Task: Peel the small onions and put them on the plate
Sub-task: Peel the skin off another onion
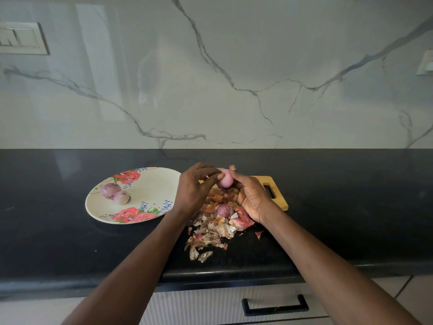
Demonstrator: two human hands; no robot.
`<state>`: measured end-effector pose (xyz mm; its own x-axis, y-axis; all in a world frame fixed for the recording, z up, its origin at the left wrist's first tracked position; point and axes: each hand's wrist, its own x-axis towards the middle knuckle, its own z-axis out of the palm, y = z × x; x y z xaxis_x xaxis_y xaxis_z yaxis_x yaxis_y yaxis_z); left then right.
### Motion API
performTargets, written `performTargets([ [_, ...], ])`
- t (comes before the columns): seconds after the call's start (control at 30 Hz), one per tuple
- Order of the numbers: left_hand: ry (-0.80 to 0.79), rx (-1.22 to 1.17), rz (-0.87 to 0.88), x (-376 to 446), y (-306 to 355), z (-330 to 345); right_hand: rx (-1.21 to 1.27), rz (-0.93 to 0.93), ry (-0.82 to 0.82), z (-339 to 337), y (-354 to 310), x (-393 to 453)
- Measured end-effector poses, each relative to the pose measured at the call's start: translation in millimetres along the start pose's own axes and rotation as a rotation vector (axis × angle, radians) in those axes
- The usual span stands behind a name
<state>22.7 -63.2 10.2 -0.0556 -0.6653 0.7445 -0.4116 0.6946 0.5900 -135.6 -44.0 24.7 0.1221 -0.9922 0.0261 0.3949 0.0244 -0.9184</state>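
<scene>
A small pink peeled onion (pixel 225 180) is held up between my two hands above the cutting board. My right hand (pixel 251 195) cups it from the right and below. My left hand (pixel 196 186) pinches its left side with fingertips. A white plate with red roses (pixel 150 184) lies to the left on the black counter, with two peeled onions (pixel 115 194) on its left part. Another purple onion (pixel 222 210) lies among the skins under my hands.
A heap of dry brown and pink onion skins (pixel 212 233) spreads from the wooden cutting board (pixel 277 195) toward the counter's front edge. A marble wall rises behind the counter. A drawer with a black handle (pixel 276 304) is below.
</scene>
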Motion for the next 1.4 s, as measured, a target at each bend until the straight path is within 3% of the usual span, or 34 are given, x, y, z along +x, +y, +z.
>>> performTargets([
  [0.5,-0.212,0.283,0.089,-3,-3,8,-0.063,0.023,0.101,-2,4,2],
  [0.7,-0.066,-0.060,-0.259,-5,7,14,0.088,0.039,0.106,-4,-2,2],
  [0.77,-0.036,-0.136,-0.287,-4,4,12,0.176,0.040,0.111,-7,-6,3],
  [0.9,-0.066,-0.155,-0.257,-3,2,9,0.178,0.044,0.086,-6,-7,3],
  [1.07,-0.072,-0.010,-0.118,-3,4,5,0.078,0.051,0.063,-7,-5,2],
  [1.4,-0.037,-0.013,-0.068,-1,0,0,0.129,0.059,0.073,-2,-3,2],
])
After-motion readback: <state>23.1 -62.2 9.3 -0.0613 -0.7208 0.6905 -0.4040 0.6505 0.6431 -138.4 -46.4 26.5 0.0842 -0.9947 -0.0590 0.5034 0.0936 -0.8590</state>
